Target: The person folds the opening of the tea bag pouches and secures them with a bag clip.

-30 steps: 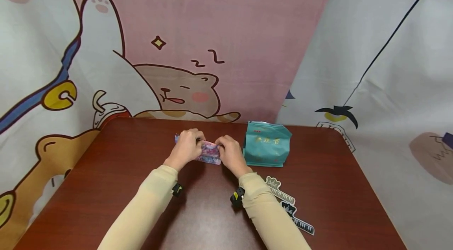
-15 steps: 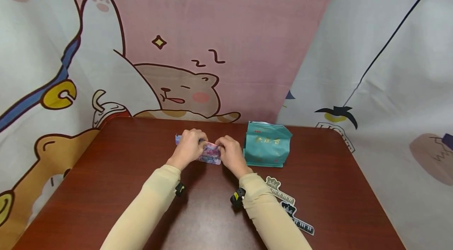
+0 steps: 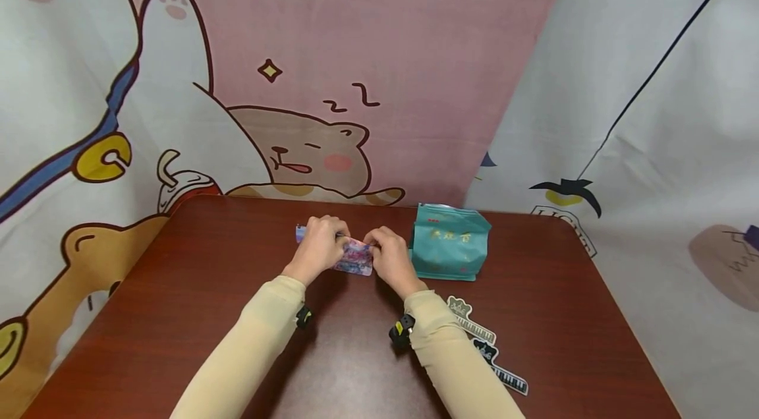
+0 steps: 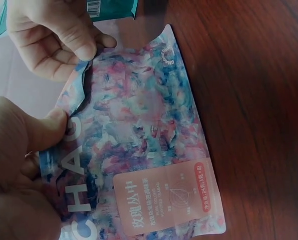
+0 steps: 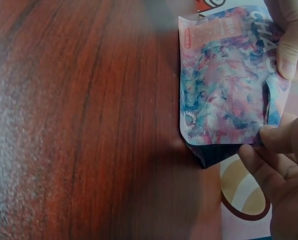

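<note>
A pink, blue and purple flavored-tea pouch (image 3: 356, 259) is held up between both hands over the table. My left hand (image 3: 319, 246) grips its top edge, the thumb lying over the printed lettering in the left wrist view. At the other end of that edge, my right hand (image 3: 393, 259) pinches the pouch near a corner with thumb and fingers. Between the two thumbs, the top edge shows a short tear (image 4: 81, 87), with the strip partly split from the pouch. In the right wrist view, a dark side fold (image 5: 214, 155) shows beneath the pouch's front.
A teal bag (image 3: 450, 244) stands just right of my right hand. Two clips with piano-key prints, one beige (image 3: 474, 328) and one black (image 3: 508, 379), lie beside my right forearm on the brown table (image 3: 196, 300). A cartoon-printed cloth (image 3: 427, 63) hangs behind.
My left hand has shifted slightly right, toward the right hand. Both hands keep their hold on the pouch; the bag and clips stay put.
</note>
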`<state>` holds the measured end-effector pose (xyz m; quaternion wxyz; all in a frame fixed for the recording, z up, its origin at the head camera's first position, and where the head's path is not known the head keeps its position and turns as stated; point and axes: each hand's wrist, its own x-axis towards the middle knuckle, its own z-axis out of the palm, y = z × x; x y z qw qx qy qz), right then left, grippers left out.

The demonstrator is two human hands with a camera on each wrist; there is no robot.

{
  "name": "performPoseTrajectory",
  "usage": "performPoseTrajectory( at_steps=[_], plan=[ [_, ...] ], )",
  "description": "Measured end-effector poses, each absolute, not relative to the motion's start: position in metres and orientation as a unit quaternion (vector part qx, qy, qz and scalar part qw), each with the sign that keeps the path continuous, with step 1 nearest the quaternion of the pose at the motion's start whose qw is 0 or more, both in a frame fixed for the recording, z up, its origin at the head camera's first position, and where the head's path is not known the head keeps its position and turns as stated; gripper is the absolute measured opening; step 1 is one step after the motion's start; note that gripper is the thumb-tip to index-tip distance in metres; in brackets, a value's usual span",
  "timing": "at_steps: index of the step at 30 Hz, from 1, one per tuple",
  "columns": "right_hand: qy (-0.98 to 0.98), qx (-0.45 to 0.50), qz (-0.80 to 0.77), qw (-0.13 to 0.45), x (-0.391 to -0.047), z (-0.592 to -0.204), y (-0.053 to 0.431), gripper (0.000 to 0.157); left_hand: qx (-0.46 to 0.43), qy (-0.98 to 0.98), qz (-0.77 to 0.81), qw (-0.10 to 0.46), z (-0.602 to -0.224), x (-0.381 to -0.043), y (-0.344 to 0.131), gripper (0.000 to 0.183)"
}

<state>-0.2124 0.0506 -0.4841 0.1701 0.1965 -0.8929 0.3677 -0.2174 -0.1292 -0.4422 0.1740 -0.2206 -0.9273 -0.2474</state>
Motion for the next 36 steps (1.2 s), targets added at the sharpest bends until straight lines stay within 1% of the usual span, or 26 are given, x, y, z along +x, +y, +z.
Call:
performPoseTrajectory(
  at_steps=[7,11,14,18,22,36],
  plan=[
    [-0.882,0.204,0.376,0.198,-0.2146,-0.4861,0.0512,0.025,-0.210,-0.931,-0.260,0.150,-0.4393,-0.2182,-0.1278,0.012],
    [-0.882,0.203,0.381,0.190,-0.2146,-0.4851,0.0518,0.025,-0.206,-0.931,-0.261,0.152,-0.4403,-0.2200,-0.1283,0.015],
    [-0.881,0.203,0.391,0.173,-0.2136,-0.4829,0.0522,0.019,-0.202,-0.931,-0.264,0.151,-0.4409,-0.2209,-0.1287,0.016],
    [-0.879,0.208,0.401,0.156,-0.2135,-0.4821,0.0522,0.002,-0.198,-0.932,-0.268,0.144,-0.4413,-0.2207,-0.1294,0.014],
    [-0.874,0.215,0.405,0.162,-0.2141,-0.4836,0.0507,0.006,-0.200,-0.932,-0.264,0.146,-0.4422,-0.2204,-0.1297,0.013],
    [-0.876,0.205,0.400,0.177,-0.2131,-0.4881,0.0455,0.006,-0.202,-0.927,-0.272,0.159,-0.4435,-0.2196,-0.1293,0.015]
  ],
)
